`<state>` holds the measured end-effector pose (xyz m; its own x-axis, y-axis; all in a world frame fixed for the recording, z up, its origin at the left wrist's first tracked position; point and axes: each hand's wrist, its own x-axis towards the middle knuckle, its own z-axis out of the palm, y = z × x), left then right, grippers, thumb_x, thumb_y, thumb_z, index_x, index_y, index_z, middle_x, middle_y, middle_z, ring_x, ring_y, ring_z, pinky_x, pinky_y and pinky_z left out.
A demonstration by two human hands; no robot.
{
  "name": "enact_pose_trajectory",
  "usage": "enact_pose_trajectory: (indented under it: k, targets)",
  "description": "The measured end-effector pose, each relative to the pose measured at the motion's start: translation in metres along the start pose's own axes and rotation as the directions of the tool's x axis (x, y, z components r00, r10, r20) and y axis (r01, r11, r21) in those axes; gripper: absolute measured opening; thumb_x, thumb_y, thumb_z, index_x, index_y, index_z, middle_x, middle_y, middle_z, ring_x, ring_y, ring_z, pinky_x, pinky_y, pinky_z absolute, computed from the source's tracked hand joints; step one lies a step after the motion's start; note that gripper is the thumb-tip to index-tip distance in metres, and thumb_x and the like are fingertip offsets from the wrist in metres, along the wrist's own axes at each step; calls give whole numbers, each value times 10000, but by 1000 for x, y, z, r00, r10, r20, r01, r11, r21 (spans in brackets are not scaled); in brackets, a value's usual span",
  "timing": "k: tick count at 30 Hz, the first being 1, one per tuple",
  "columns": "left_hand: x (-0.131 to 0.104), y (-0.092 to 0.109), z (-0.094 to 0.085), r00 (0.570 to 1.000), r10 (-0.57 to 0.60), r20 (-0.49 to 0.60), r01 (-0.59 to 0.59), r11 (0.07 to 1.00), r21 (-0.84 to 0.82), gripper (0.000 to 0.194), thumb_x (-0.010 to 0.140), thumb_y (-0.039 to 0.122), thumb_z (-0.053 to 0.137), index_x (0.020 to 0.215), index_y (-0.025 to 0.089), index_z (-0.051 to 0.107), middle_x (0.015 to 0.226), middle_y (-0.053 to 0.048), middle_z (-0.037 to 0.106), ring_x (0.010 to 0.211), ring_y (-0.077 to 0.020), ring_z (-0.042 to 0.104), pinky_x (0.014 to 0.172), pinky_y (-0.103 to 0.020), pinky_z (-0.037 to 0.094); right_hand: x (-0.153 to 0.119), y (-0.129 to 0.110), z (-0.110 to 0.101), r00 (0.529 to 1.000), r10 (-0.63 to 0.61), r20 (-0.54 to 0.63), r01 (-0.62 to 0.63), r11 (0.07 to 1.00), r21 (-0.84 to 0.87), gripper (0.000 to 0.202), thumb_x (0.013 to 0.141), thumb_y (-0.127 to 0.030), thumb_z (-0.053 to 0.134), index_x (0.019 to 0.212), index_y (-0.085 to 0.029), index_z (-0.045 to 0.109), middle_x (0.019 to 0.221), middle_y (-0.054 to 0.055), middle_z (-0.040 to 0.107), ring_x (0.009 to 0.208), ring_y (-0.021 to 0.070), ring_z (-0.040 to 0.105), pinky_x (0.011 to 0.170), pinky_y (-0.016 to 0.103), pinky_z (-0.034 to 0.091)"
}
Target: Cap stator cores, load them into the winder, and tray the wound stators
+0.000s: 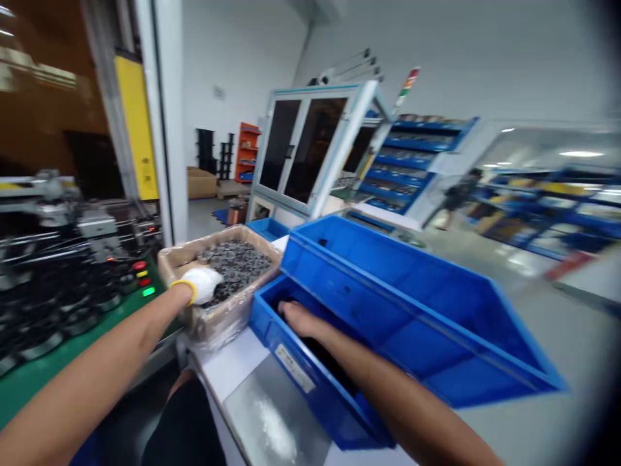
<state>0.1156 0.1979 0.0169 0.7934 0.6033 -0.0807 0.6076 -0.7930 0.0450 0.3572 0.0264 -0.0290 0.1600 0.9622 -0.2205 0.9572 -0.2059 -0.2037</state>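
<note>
My left hand (201, 285), in a white glove with a yellow cuff, reaches into a plastic-lined carton (228, 317) and touches the small dark grey parts (240, 262) there. Its fingertips are hidden among them. My right hand (297, 317) is bare and reaches inside the lower blue bin (291, 346); its fingers look curled, but blur and shadow hide what they hold, if anything. Another blue bin (388, 304) rests tilted on top of the lower one, beside my right forearm. A white label (294, 367) is on the lower bin's near side.
To the left, a machine with a green bed (121, 323) holds many black ring-like parts (39, 333) beside lit buttons (143, 281). A white worktable (230, 369) carries the bins. Behind stand a glass-doored cabinet (305, 149) and blue racks (398, 168).
</note>
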Motion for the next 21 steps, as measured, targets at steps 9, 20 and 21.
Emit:
enact_pose_trajectory:
  k: [9, 20, 21]
  targets:
    - [-2, 1, 8, 993, -98, -68, 99, 995, 6, 326, 875, 222, 511, 1123, 141, 706, 1156, -202, 711, 1052, -328, 698, 904, -428, 539, -9, -7, -14, 988, 22, 150, -17, 999, -32, 200, 960, -320, 677, 939, -121, 683, 925, 37, 694, 888, 167, 676, 871, 368, 569]
    - [-160, 39, 28, 916, -254, -311, -386, -348, -854, 627, 752, 532, 805, 1243, 193, 615, 1105, -76, 672, 934, -200, 661, 791, -294, 545, -5, -14, -12, 958, -118, -262, 139, 988, 63, 205, 909, -232, 521, 870, -167, 712, 929, 78, 759, 863, 210, 726, 793, 306, 548]
    - [-171, 42, 36, 920, -251, -302, -391, -503, -771, 687, 742, 541, 816, 1304, 216, 592, 1131, -76, 660, 926, -192, 662, 757, -282, 551, -2, -12, -13, 946, -121, -300, 146, 987, 63, 207, 883, -259, 523, 875, -170, 709, 931, 99, 761, 849, 237, 732, 789, 336, 557]
